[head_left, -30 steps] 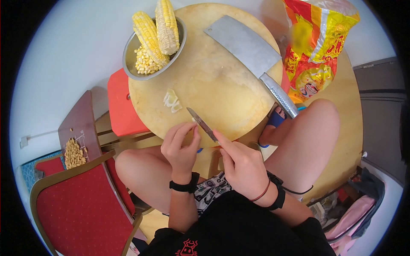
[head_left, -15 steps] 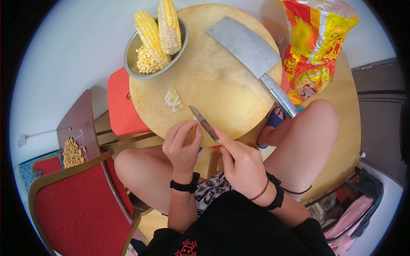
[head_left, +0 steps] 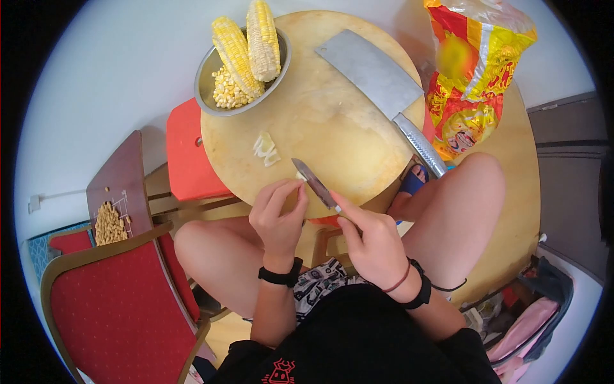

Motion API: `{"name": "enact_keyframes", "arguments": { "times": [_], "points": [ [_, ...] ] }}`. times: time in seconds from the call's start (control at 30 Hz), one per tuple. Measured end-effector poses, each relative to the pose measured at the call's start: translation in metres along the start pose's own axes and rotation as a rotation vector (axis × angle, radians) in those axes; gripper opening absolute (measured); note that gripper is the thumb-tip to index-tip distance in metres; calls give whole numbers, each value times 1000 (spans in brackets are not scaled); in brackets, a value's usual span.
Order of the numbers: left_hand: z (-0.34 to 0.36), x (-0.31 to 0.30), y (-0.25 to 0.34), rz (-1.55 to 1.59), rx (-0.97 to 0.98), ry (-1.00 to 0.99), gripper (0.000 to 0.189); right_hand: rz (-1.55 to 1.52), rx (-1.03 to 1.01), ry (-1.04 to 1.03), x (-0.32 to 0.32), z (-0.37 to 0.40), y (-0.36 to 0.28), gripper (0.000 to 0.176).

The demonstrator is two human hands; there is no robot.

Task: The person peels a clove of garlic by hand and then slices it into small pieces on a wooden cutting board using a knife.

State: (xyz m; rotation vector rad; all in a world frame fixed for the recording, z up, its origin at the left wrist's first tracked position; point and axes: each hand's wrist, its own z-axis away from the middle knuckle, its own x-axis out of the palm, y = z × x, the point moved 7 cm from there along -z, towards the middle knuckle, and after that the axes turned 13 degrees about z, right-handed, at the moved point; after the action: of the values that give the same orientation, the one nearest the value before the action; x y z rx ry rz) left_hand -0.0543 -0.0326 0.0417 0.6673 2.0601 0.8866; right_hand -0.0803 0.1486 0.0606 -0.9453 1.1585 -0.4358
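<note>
My right hand (head_left: 376, 246) grips a small knife (head_left: 314, 184), its blade slanting up and left over the near edge of the round cutting board (head_left: 313, 128). Between thumb and fingertips, my left hand (head_left: 278, 211) pinches a small pale piece (head_left: 300, 176), perhaps a garlic clove, mostly hidden by the fingers. The knife blade is right beside that piece, close to its tip. Thin whitish-green pieces (head_left: 265, 148) lie on the board just beyond my left hand.
A metal bowl (head_left: 287, 61) with corn cobs (head_left: 262, 45) and loose kernels (head_left: 231, 89) sits at the board's far left. A cleaver (head_left: 374, 70) lies at the right. Beyond are a red-yellow bag (head_left: 470, 83), a red stool (head_left: 185, 153), peanuts (head_left: 110, 224) and a red chair (head_left: 118, 307).
The view has shifted slightly, so the board and bowl appear a little farther right. Both hands keep their grips, with the knife still against or beside the pale piece.
</note>
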Motion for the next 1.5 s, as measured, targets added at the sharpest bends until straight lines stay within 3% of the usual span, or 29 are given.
{"name": "enact_keyframes", "arguments": {
  "times": [0.73, 1.07, 1.5],
  "points": [
    [0, 3, 2, -9, -14, 20, 19, 347, -110, 64, -5, 8, -1, 51],
    [-1, 3, 2, 6, 33, 32, 15, 133, -77, 90, -3, 5, -9, 43],
    [0, 2, 3, 22, 41, 43, 15, 413, -168, 116, 21, -3, -7, 60]
  ]
}}
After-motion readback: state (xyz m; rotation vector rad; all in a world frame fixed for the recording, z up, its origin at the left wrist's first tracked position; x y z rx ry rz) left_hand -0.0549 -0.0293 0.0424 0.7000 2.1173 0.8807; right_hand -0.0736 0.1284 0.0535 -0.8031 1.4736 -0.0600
